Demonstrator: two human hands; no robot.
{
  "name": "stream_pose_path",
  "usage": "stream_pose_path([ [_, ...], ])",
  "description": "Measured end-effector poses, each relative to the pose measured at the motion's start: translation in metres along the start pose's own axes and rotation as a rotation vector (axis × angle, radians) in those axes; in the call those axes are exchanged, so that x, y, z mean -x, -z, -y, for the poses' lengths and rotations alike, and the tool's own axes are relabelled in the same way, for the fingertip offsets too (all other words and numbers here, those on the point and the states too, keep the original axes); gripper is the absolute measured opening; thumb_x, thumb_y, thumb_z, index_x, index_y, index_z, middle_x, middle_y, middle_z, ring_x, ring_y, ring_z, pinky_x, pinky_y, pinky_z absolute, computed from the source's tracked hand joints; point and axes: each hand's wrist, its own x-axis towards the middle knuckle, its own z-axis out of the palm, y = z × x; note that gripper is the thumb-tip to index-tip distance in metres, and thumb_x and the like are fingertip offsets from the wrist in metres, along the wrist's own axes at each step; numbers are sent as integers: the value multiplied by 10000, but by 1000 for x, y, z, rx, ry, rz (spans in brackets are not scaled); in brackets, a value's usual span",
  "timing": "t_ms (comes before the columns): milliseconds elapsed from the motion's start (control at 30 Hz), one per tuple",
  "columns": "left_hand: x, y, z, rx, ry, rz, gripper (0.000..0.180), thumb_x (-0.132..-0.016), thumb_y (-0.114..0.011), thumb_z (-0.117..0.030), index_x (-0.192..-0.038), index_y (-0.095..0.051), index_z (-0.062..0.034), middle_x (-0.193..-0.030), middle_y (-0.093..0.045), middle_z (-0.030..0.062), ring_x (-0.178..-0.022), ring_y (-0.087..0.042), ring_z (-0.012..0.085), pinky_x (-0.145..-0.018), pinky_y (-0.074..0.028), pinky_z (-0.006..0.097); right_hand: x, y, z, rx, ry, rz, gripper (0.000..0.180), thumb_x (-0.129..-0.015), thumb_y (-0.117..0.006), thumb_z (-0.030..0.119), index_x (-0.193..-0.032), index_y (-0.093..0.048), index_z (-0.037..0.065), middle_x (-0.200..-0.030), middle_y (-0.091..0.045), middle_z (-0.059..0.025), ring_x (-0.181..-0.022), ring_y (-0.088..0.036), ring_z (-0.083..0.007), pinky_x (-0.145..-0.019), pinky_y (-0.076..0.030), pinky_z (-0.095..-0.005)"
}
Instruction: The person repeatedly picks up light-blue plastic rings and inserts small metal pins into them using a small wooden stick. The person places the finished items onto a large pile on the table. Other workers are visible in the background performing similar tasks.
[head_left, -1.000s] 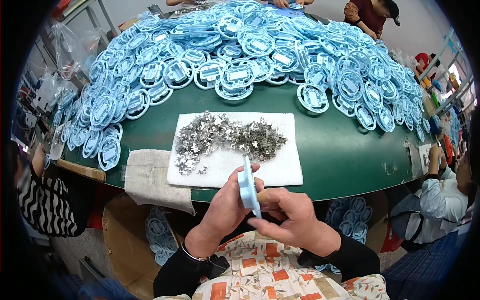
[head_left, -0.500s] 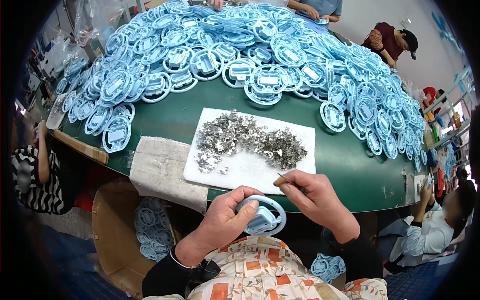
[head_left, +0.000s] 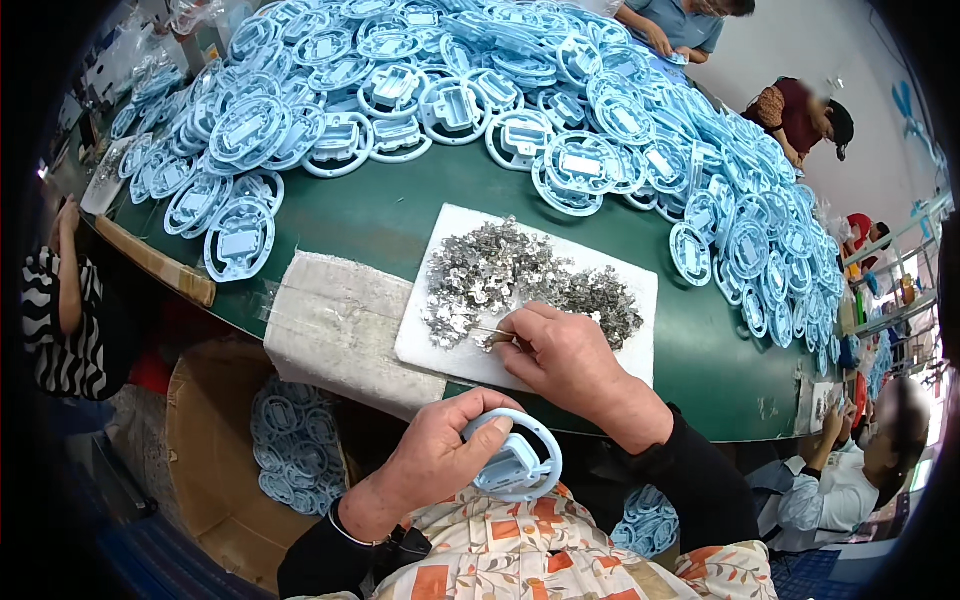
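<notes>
My left hand (head_left: 428, 462) is closed around the left rim of a light-blue plastic steering-wheel-shaped part (head_left: 513, 468), thumb on its upper face. The part is held tilted above my lap, at the table's near edge. Over the white foam board (head_left: 632, 365), my right hand (head_left: 572, 362) pinches thin metal tweezers (head_left: 488, 331). Their tips point left, at the near edge of a heap of small silvery metal clips (head_left: 505, 262). Whether a clip sits between the tips I cannot tell.
A large heap of light-blue plastic parts (head_left: 590, 160) covers the far side of the green table (head_left: 400, 205). A worn whitish pad (head_left: 335, 325) adjoins the board. Below stands a cardboard box (head_left: 215, 440) holding more parts. Other people work around the table.
My right hand has moved left and away from me, bringing the tweezers down to the clips. My left hand still holds the blue part. The view has shifted slightly.
</notes>
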Motion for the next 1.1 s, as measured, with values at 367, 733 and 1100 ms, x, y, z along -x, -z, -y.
stream_pose_path([
  [367, -6, 1, -1, -14, 35, 21, 252, -1033, -563, -159, -1179, -639, 32, -1020, -699, 39, -921, -629, 67, -815, -524, 249, -4, 2, 4, -31, 54, -42, 128, -884, -722, 189, -923, -695, 70, -815, -668, -110, -720, -680, -318, -611, -549, -409],
  [733, -17, -10, -12, 24, -98, -192, 262, -1031, -600, -162, -1227, -574, 11, -947, -712, 79, -871, -618, 51, -746, -508, 231, 19, 55, 9, -624, -319, 100, 121, -932, -701, 101, -929, -693, -19, -718, -609, 4, -666, -500, -41, -577, -433, -252],
  [1100, -39, -27, -2, -80, -337, -222, 165, -1044, -585, -143, -1139, -594, -9, -786, -613, 0, -724, -513, 26, -636, -441, 221, 42, 48, 11, -753, -313, 13, 128, -945, -710, 115, -933, -694, -11, -754, -624, 12, -682, -486, -33, -574, -424, -244],
])
